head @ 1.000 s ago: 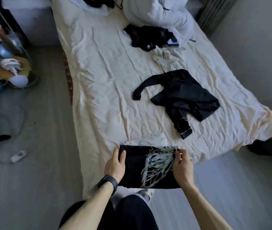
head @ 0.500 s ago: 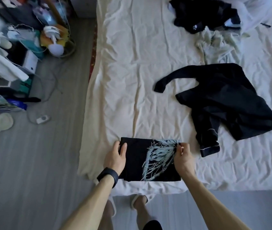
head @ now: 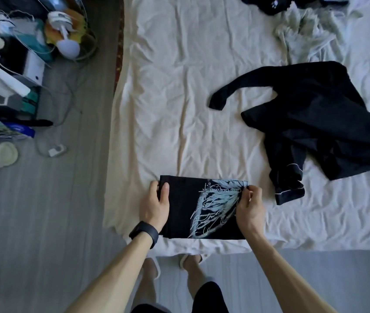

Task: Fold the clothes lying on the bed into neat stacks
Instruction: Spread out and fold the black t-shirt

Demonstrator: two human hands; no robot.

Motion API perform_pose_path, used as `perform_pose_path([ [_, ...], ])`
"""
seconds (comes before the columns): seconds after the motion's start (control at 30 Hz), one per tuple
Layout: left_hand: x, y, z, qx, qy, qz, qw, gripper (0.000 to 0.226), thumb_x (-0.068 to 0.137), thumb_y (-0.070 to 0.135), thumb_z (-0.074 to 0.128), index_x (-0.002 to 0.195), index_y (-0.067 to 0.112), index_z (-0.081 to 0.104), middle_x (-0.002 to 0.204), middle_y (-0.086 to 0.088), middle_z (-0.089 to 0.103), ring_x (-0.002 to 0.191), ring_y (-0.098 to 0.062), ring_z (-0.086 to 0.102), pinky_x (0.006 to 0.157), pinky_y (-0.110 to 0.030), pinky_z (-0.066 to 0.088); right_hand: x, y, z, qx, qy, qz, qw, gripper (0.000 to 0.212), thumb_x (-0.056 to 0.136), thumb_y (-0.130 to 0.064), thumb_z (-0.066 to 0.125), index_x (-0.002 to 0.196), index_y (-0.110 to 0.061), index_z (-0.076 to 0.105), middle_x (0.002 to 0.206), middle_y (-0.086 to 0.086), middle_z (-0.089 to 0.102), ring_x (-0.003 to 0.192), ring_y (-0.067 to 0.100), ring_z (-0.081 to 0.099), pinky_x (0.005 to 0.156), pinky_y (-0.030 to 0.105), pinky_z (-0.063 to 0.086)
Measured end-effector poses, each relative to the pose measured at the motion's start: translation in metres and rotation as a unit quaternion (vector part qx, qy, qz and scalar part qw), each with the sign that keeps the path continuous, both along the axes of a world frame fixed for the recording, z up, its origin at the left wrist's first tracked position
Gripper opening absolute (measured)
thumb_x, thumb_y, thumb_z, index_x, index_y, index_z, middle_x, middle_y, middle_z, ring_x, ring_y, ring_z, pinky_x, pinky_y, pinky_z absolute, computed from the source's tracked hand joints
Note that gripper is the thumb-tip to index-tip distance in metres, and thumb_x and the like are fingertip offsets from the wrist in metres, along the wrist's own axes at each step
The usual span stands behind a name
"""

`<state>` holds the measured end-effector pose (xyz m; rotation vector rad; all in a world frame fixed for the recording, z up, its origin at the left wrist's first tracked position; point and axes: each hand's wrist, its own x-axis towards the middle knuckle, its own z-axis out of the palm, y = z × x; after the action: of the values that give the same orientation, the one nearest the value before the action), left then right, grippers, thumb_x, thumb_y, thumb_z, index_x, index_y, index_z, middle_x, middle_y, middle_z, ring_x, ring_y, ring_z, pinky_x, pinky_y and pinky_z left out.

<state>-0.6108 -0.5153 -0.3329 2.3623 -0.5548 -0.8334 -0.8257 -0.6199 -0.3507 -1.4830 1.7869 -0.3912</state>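
Observation:
A folded black T-shirt with a pale blue wing print (head: pixel 200 208) lies at the near edge of the bed (head: pixel 179 98). My left hand (head: pixel 154 204) grips its left edge, thumb on top. My right hand (head: pixel 250 205) pinches its right edge at the far corner. An unfolded black long-sleeved garment with white piping (head: pixel 310 123) lies spread to the right. A crumpled pale garment (head: pixel 304 32) and a black heap (head: pixel 270 5) lie at the far side.
The cream sheet hangs over the bed's near edge. On the grey floor to the left stand cluttered boxes, cables and a small white fan (head: pixel 66 41). A charger (head: pixel 55 151) lies on the floor. My feet in slippers stand by the bed.
The camera has tilted down and moved closer over the bed. Both hands stay on the folded T-shirt's edges; the shirt lies in the same place.

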Motion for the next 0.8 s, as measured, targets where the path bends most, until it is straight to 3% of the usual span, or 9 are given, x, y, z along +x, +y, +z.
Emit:
perform_pose_path([
  [0.1,0.003,-0.003,-0.006,0.016,0.009,-0.008,1.000,0.024,0.103,0.040,0.044,0.095,0.018,0.047,0.076,0.005,0.059,0.063,-0.017,0.051,0.058,-0.034,0.029,0.002,-0.009,-0.004,-0.006,0.013,0.019,1.000,0.018,0.107,-0.025,0.042,0.115,-0.010,0.051,0.093,0.008,0.062,0.084,0.031,0.058,0.071,0.038,0.040],
  [0.27,0.009,-0.014,-0.029,0.083,0.088,-0.017,0.993,0.028,0.102,0.041,0.047,0.106,0.014,0.050,0.087,0.003,0.059,0.084,-0.029,0.061,0.062,-0.033,0.040,0.004,-0.020,-0.024,0.050,0.075,0.073,0.993,0.025,0.108,-0.027,0.038,0.115,-0.007,0.049,0.107,0.018,0.063,0.096,0.038,0.059,0.071,0.037,0.035],
  [0.33,0.003,-0.013,-0.028,0.076,0.030,-0.013,0.997,0.033,0.101,0.038,0.051,0.118,0.010,0.051,0.102,-0.005,0.061,0.095,-0.034,0.061,0.073,-0.037,0.047,0.006,-0.020,-0.022,0.036,0.076,0.069,0.994,0.025,0.106,-0.024,0.042,0.119,-0.005,0.050,0.112,0.019,0.060,0.102,0.039,0.057,0.076,0.040,0.040],
  [0.37,-0.002,-0.009,-0.027,0.068,-0.050,-0.037,0.996,0.038,0.099,0.036,0.053,0.126,0.009,0.050,0.114,-0.011,0.059,0.103,-0.035,0.059,0.081,-0.039,0.048,0.006,-0.018,-0.020,0.014,0.084,0.064,0.994,0.028,0.104,-0.023,0.046,0.124,-0.004,0.050,0.117,0.020,0.058,0.108,0.040,0.055,0.084,0.044,0.043],
  [0.43,-0.017,-0.001,-0.024,0.038,-0.230,-0.146,0.961,0.050,0.094,0.038,0.057,0.135,0.010,0.052,0.133,-0.016,0.052,0.118,-0.036,0.052,0.093,-0.046,0.045,0.004,-0.010,-0.015,-0.078,0.125,0.068,0.987,0.037,0.101,-0.023,0.055,0.131,-0.003,0.050,0.128,0.023,0.054,0.118,0.041,0.050,0.098,0.048,0.040],
  [0.47,-0.025,0.000,-0.023,0.009,-0.274,-0.208,0.939,0.053,0.091,0.040,0.057,0.137,0.013,0.053,0.141,-0.016,0.050,0.126,-0.035,0.048,0.099,-0.049,0.042,0.004,-0.003,-0.011,-0.127,0.144,0.087,0.978,0.041,0.100,-0.027,0.057,0.134,-0.005,0.051,0.135,0.022,0.052,0.123,0.040,0.048,0.102,0.049,0.038],
  [0.53,-0.041,-0.003,-0.023,-0.040,-0.281,-0.308,0.908,0.058,0.090,0.043,0.057,0.143,0.019,0.052,0.152,-0.009,0.043,0.140,-0.030,0.040,0.111,-0.053,0.032,0.009,0.012,-0.005,-0.177,0.172,0.168,0.954,0.047,0.099,-0.037,0.053,0.140,-0.015,0.051,0.147,0.014,0.048,0.136,0.034,0.043,0.108,0.049,0.036],
  [0.63,-0.051,-0.005,-0.038,0.003,-0.259,-0.400,0.879,0.063,0.094,0.048,0.049,0.153,0.026,0.039,0.163,-0.003,0.028,0.150,-0.024,0.025,0.117,-0.056,0.025,0.017,0.027,-0.020,-0.152,0.203,0.297,0.921,0.050,0.102,-0.043,0.041,0.150,-0.028,0.047,0.159,0.004,0.039,0.150,0.024,0.030,0.119,0.049,0.025],
  [0.8,-0.050,0.006,-0.073,0.099,-0.257,-0.412,0.869,0.066,0.097,0.059,0.036,0.157,0.034,0.023,0.166,0.003,0.018,0.152,-0.023,0.019,0.118,-0.057,0.016,0.016,0.024,-0.062,-0.126,0.226,0.353,0.899,0.054,0.104,-0.047,0.027,0.154,-0.029,0.041,0.164,0.003,0.032,0.154,0.021,0.021,0.123,0.050,0.014],
])
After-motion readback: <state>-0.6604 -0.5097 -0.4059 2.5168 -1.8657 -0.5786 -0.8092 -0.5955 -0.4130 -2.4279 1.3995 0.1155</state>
